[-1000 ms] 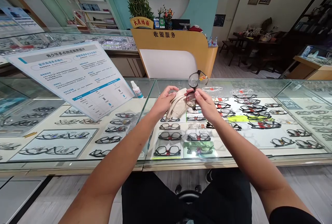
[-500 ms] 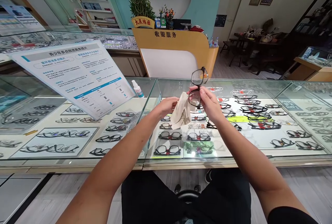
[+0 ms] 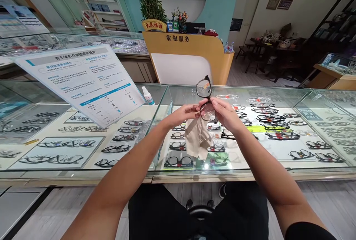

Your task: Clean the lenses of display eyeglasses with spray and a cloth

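The left hand (image 3: pixel 187 114), pinching a soft beige fabric cloth (image 3: pixel 198 138), had closed in on the black-rimmed, clear-lensed glasses (image 3: pixel 208 111) pinched by the right hand (image 3: pixel 224 113) above the glass-topped bench (image 3: pixel 239 177), seemingly bringing cloth and glasses together.

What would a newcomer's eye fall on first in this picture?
Probably the dark-rimmed glasses near the centre, held by the right hand with one lens above the other. A pale cloth hangs below the left hand, over the glass counter. Next comes the big printed sheet at left.
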`<act>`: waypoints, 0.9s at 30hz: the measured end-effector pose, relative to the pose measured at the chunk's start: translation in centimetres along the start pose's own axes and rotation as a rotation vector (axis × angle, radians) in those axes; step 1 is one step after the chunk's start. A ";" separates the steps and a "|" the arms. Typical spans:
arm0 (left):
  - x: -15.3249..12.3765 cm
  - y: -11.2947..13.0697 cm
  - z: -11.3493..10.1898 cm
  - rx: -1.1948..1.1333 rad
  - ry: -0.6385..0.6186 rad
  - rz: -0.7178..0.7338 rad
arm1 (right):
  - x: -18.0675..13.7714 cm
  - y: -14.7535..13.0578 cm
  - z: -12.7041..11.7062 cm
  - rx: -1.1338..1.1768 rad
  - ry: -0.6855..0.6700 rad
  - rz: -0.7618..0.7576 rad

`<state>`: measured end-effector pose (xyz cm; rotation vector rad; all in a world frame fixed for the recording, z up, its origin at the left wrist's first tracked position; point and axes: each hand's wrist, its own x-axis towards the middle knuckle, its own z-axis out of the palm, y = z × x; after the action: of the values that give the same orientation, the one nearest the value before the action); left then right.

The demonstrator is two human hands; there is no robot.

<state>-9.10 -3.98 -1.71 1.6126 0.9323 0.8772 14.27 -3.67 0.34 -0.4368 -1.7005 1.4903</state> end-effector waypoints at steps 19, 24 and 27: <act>-1.4 2.1 -1.2 -0.139 0.048 -0.174 | 0.2 -0.2 -0.3 -0.062 0.096 -0.106; -0.8 2.2 -2.2 -0.278 0.403 -0.091 | 0.3 0.0 0.0 -0.126 0.102 -0.079; -0.2 2.1 -2.1 -0.312 0.573 -0.030 | 0.3 0.3 0.8 -0.189 0.090 -0.035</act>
<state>-10.75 -3.67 0.72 1.0898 1.1347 1.4271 13.41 -3.91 0.23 -0.5626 -1.7751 1.2715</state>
